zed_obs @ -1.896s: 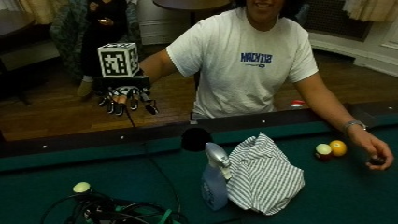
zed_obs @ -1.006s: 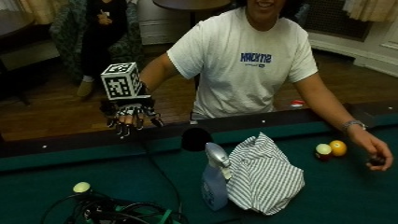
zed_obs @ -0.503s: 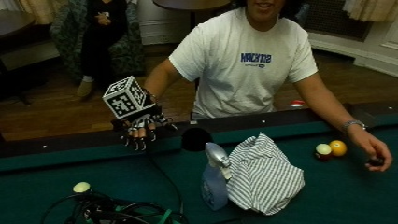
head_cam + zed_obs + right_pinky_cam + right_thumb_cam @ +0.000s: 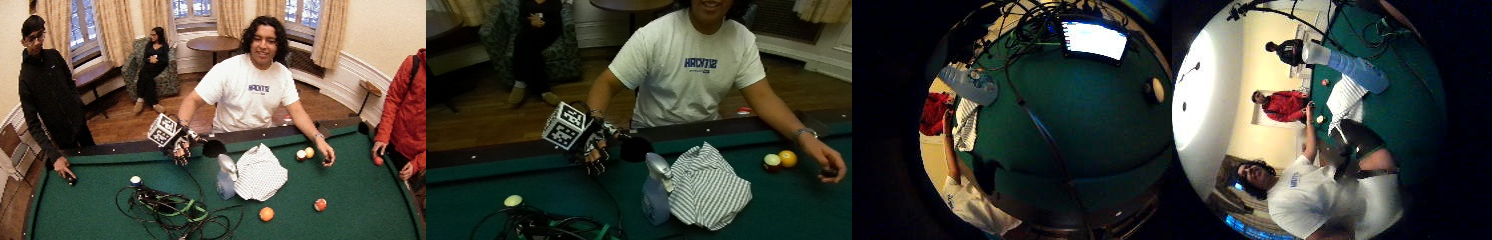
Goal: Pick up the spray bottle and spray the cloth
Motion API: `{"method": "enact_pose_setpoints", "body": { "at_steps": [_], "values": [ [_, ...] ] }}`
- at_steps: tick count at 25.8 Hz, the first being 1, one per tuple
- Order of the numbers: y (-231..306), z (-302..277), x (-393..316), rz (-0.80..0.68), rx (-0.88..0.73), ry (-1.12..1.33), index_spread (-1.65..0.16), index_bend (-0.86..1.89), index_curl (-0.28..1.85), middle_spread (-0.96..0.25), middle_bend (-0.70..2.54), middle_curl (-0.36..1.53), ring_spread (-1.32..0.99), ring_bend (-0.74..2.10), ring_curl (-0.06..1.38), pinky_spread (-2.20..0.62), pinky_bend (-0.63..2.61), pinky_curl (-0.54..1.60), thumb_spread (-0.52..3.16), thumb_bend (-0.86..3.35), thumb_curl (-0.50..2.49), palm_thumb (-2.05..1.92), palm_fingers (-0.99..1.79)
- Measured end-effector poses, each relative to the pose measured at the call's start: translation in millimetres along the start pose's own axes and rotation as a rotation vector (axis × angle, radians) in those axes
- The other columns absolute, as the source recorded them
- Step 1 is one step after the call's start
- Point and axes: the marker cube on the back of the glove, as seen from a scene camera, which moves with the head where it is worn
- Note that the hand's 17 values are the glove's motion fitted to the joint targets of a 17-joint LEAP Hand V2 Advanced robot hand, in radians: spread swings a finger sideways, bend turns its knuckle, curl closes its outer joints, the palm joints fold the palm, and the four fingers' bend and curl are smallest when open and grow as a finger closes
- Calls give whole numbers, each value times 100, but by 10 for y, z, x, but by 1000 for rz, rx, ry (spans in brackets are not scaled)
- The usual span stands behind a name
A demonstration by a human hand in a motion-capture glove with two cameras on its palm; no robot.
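The gloved right hand hangs over the green pool table, near the rail on the person's side. Its fingers point down, spread and relaxed, and they hold nothing. The spray bottle stands upright on the felt, away from the hand toward the middle of the table and a little toward the person's left side. Its long axis is vertical, with the white trigger head on top and the bluish body below. The striped cloth lies in a heap that touches the bottle on the side far from the hand, so the bottle is between the hand and the cloth. The gloved hand is clearly the nearer one; the bare left hand rests far away beside two balls. It is likely that the reach must go forward and down to the neck of the bottle, from the side free of cloth.

A bundle of cables lies on the felt near the hand. Which way the nozzle points is hard to see, and the bottle's base is partly hidden by the cloth in the outside view
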Motion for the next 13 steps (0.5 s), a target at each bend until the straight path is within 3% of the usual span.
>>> {"method": "enact_pose_setpoints", "body": {
  "at_steps": [13],
  "values": [
    [-371, 330, -136, 33, 137, -221, -41, 17, 24, -13, 23, 32, -13, 46, 29, 15, 27, 32, 103, 2, 35, 81, 66]
  ]
}}
